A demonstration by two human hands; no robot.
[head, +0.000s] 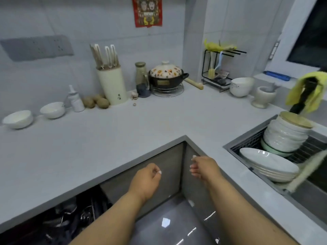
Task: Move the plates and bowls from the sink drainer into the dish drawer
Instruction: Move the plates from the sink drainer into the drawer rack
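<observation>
Both bare forearms reach forward below the pale grey countertop (123,138). The left hand (147,181) and right hand (203,167) hang loosely curled, holding nothing. Stacked white plates (270,163) and white bowls (284,137) sit in the sink drainer (247,140) at right.

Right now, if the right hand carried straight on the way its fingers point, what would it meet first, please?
Probably the grey cabinet front under the countertop edge; the right hand points up and left at it, fingertips already close. Depth is unclear, so contact cannot be confirmed.
</observation>
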